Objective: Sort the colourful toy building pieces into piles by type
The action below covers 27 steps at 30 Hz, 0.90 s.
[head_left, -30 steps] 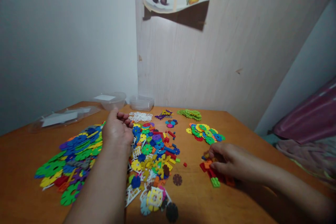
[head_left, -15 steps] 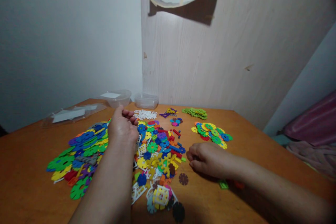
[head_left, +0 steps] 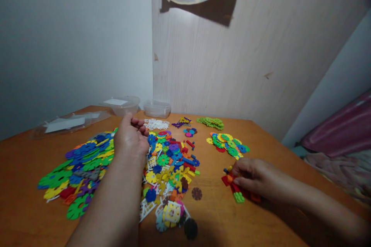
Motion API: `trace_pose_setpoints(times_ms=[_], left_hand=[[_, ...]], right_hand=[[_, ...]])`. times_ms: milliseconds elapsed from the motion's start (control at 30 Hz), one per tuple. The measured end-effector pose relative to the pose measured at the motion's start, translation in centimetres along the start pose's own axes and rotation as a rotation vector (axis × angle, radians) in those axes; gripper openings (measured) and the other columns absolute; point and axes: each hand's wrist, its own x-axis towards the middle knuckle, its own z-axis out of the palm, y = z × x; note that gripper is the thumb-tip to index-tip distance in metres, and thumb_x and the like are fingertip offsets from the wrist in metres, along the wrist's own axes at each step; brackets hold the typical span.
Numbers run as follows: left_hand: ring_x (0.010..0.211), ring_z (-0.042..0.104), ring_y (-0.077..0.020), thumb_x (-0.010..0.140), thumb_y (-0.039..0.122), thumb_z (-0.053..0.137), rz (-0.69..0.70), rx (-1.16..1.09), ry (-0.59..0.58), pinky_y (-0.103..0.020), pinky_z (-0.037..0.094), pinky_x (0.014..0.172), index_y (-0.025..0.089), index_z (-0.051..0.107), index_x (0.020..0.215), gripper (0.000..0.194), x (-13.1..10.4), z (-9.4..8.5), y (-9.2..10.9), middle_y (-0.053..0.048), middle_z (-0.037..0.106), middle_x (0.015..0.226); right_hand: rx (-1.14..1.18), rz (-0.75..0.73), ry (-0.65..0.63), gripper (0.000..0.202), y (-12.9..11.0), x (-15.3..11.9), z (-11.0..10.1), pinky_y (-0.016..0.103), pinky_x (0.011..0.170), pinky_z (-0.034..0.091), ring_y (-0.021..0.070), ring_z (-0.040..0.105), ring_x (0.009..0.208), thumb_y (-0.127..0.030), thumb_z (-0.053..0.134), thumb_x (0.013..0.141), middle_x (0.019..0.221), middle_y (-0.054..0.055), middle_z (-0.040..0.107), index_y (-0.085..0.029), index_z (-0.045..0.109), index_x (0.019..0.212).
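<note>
My left hand point(head_left: 131, 135) rests at the far side of the big mixed pile, between flat flower-shaped discs point(head_left: 98, 152) and smaller loose pieces point(head_left: 169, 170). Its fingers are loosely bent and apart, with nothing visible in them. Right of the pile, my right hand point(head_left: 252, 175) pinches a small orange building brick point(head_left: 230, 178) low over a little group of bricks. In that group are a red brick point(head_left: 225, 181) and a light green brick point(head_left: 238, 197); the hand partly covers the others.
Sorted heaps lie farther back: white frames point(head_left: 156, 124), green pieces point(head_left: 210, 122), and coloured discs point(head_left: 227, 143). Clear plastic containers point(head_left: 157, 109) and a plastic bag point(head_left: 69, 123) stand or lie near the wall. A brown disc point(head_left: 196, 193) lies beside the pile.
My right hand has moved right and slightly down, from the pile's right edge to the small brick group. My left hand keeps its place on the pile; the view has shifted slightly.
</note>
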Motion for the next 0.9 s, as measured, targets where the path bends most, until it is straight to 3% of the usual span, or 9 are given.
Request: trace_pose_setpoints(times_ms=[133,267,400,533,667,900], left_hand=[[0.047,0.04,-0.0086,0.087,0.031,0.057,-0.002,0.013,0.0,-0.02,0.032,0.043,0.019,0.043,0.063,0.03,0.0,0.0,0.0,0.004,0.047,0.058],[0.046,0.04,-0.0085,0.086,0.031,0.058,0.003,0.019,-0.008,-0.02,0.032,0.044,0.019,0.044,0.063,0.029,0.0,-0.1,0.0,0.004,0.047,0.058],[0.046,0.04,-0.0082,0.085,0.032,0.058,0.011,0.011,-0.003,-0.019,0.032,0.044,0.019,0.043,0.064,0.029,0.2,-0.2,-0.1,0.004,0.048,0.058],[0.046,0.041,-0.0082,0.086,0.03,0.057,0.012,0.002,-0.003,-0.02,0.032,0.044,0.019,0.044,0.064,0.028,0.2,-0.2,0.0,0.004,0.048,0.058],[0.046,0.04,-0.008,0.087,0.03,0.056,0.006,0.009,-0.002,-0.02,0.032,0.044,0.019,0.044,0.064,0.029,0.1,-0.2,0.1,0.004,0.048,0.058],[0.047,0.04,-0.0088,0.086,0.032,0.058,-0.004,0.008,0.008,-0.02,0.032,0.044,0.019,0.043,0.061,0.032,0.1,0.0,0.1,0.003,0.047,0.058]], right_hand=[[-0.016,-0.064,0.084,0.015,-0.7,0.5,-0.7,0.025,0.061,0.043,0.016,0.063,0.073,-0.033,0.058,0.092,0.086,0.004,0.071,-0.02,0.065,0.093],[-0.073,-0.114,0.105,0.011,-3.1,2.2,-0.7,0.026,0.067,0.043,0.0161,0.063,0.078,-0.026,0.056,0.089,0.09,0.003,0.072,-0.021,0.067,0.089],[-0.216,-0.164,0.062,0.011,-6.1,4.6,0.9,0.026,0.062,0.037,0.0162,0.06,0.076,-0.03,0.061,0.086,0.088,0.002,0.071,-0.022,0.069,0.089],[-0.36,-0.162,0.03,0.016,-7.7,6.8,2.8,0.027,0.059,0.03,0.0168,0.058,0.073,-0.036,0.063,0.084,0.088,0.004,0.072,-0.023,0.07,0.089],[-0.39,-0.174,0.013,0.012,-7.7,7.2,3.0,0.027,0.057,0.028,0.0159,0.057,0.07,-0.03,0.06,0.084,0.085,0.004,0.071,-0.022,0.069,0.085],[-0.262,-0.076,0.089,0.017,-4.8,3.2,-0.6,0.026,0.062,0.035,0.0161,0.06,0.073,-0.036,0.058,0.091,0.085,0.003,0.072,-0.023,0.071,0.092]])
